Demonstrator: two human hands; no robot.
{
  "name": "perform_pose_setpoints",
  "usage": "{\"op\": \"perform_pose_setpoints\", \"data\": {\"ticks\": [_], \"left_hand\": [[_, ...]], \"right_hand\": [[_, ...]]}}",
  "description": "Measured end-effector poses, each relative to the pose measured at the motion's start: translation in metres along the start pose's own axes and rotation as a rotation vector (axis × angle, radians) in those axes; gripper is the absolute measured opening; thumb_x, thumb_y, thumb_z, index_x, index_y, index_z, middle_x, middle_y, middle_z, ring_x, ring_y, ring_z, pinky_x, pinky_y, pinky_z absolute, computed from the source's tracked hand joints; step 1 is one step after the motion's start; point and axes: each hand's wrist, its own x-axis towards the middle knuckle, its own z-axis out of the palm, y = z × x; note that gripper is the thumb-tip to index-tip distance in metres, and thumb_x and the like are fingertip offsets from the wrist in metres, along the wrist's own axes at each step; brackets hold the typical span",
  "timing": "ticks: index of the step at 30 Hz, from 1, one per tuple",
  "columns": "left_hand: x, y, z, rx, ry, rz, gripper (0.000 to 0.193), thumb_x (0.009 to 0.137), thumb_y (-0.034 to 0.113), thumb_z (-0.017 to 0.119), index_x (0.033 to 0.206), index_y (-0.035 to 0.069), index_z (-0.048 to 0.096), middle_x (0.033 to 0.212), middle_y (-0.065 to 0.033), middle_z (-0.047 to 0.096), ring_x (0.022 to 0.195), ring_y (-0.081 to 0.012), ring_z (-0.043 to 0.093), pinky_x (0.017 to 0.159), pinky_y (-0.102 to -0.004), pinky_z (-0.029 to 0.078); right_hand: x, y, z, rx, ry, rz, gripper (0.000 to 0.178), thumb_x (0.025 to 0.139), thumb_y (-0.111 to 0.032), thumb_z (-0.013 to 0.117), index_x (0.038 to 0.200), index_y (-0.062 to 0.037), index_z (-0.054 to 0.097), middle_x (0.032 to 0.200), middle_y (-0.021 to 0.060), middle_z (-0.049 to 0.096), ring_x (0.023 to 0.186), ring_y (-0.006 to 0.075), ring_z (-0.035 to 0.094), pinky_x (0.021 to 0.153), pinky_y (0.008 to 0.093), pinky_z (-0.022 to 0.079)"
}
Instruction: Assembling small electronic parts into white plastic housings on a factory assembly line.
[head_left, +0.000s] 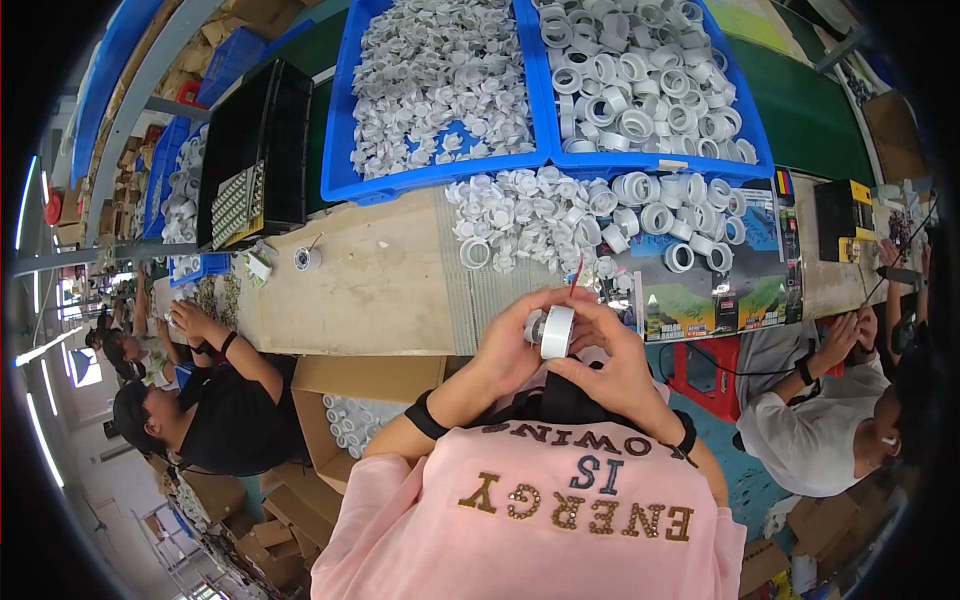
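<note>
In front of my chest, my left hand and my right hand are closed around a white plastic ring. A pale round piece shows at the ring's left side, partly covered by my left fingers. Above the fingertips a thin red wire sticks up; where it ends among them is hidden. Just beyond my hands lie a heap of small white petal-shaped plastic pieces and, to its right, a heap of loose white rings.
Two blue bins of white parts stand behind the heaps. A printed cardboard sheet lies right, a black crate stands left. Below the table's left edge is an open carton of white parts. Co-workers sit on both sides.
</note>
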Motion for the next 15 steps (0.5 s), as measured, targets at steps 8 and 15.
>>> {"op": "perform_pose_setpoints", "data": {"ticks": [8,15], "left_hand": [[-0.011,-0.001,0.018,0.07,0.087,-0.01,0.054,0.093,0.042,0.029,0.12,-0.001,0.047,0.119,-0.0163,0.052,0.106,-0.0249,0.053,0.093,-0.0369,0.041],[0.009,0.002,-0.063,0.154,-0.112,-0.195,0.05,0.09,0.04,0.034,0.115,0.0,0.05,0.099,-0.014,0.062,0.087,-0.0224,0.061,0.074,-0.0341,0.051]], "right_hand": [[0.003,-0.029,-0.008,-0.407,-0.048,-0.274,0.063,0.063,-0.015,0.078,0.115,0.0005,0.047,0.103,0.0189,0.057,0.089,0.0335,0.059,0.074,0.036,0.049],[0.05,0.041,-0.028,-0.258,-0.179,-0.132,0.059,0.068,-0.023,0.075,0.117,-0.0019,0.048,0.109,0.02,0.054,0.086,0.0342,0.059,0.067,0.0333,0.048]]}}
